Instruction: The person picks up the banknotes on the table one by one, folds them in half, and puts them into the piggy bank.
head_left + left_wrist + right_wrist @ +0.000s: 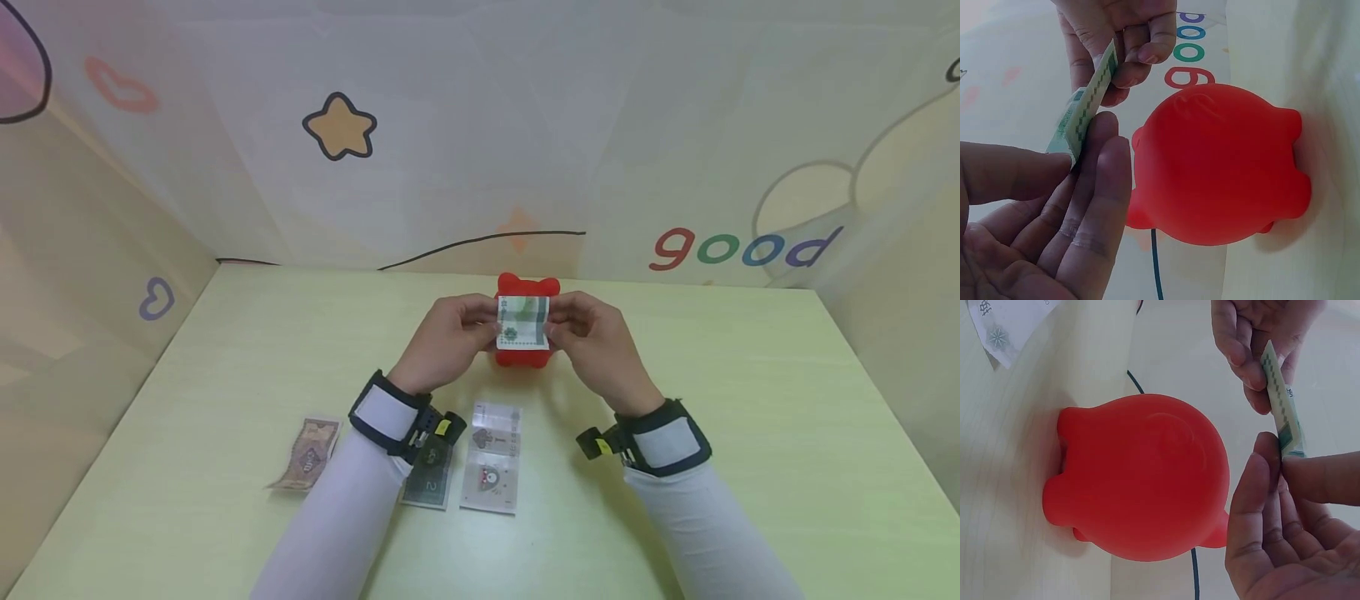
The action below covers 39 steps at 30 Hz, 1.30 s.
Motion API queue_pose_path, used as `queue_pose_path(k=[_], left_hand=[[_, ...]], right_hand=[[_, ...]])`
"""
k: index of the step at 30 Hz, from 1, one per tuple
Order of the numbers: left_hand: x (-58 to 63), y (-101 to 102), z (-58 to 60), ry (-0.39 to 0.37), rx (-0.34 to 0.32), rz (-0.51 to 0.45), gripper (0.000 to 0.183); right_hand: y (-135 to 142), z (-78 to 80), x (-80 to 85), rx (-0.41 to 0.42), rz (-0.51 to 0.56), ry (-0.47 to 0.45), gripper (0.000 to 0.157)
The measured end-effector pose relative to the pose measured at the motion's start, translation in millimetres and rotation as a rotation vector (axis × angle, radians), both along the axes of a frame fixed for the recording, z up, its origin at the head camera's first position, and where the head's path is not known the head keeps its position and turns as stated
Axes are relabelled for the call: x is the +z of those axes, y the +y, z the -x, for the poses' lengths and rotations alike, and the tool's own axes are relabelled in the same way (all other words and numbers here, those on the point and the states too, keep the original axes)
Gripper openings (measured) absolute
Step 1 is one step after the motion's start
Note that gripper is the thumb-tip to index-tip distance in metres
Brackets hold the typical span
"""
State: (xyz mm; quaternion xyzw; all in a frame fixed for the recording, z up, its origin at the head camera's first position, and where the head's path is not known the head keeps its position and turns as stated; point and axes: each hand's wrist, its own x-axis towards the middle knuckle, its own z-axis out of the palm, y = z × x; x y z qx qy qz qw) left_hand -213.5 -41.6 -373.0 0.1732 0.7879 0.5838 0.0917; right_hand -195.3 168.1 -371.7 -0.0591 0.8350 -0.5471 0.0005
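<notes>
A small green-and-white banknote [523, 322], apparently folded, is held level over a red piggy bank [528, 286]. My left hand [447, 340] pinches the note's left end between thumb and fingers. Its right end is pinched the same way by my right hand [600, 346]. Both wrist views show the piggy bank [1216, 165] standing on its short feet, with the note [1282, 409] above its top and apart from it. In the head view the note and fingers cover the middle of the piggy bank.
Nearer me on the pale table [750, 400] lie a creased brown banknote [310, 452], a dark grey-green banknote [429, 482] partly under my left wrist strap, and a pale banknote [490, 467]. A printed backdrop [465, 125] rises behind the table.
</notes>
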Motion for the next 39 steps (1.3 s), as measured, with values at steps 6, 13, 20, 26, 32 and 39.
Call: queue_pose_path(k=[6, 13, 20, 26, 32, 39], left_hand=[[0.7, 0.3, -0.2, 0.003, 0.008, -0.003, 0.028], [2.3, -0.9, -1.7, -0.002, 0.027, -0.019, 0.028], [2.3, -0.9, -1.7, -0.001, 0.033, -0.024, 0.03], [3.6, -0.4, -2.3, -0.006, 0.037, -0.016, 0.029], [3.6, -0.5, -2.2, -0.008, 0.041, -0.016, 0.029], [2.7, -0.2, -0.8, 0.012, 0.041, -0.045, 0.026]], right_hand=[[-0.2, 0.6, 0.6, -0.004, 0.01, -0.017, 0.029], [0.0, 1.0, 0.0, 0.017, 0.015, -0.016, 0.03], [0.0, 0.1, 0.8, 0.016, 0.01, -0.014, 0.03], [0.3, 0.0, 0.9, 0.011, 0.018, -0.015, 0.03], [-0.4, -0.7, 1.7, 0.01, 0.033, -0.025, 0.03], [0.6, -0.1, 1.2, 0.016, 0.03, -0.016, 0.029]])
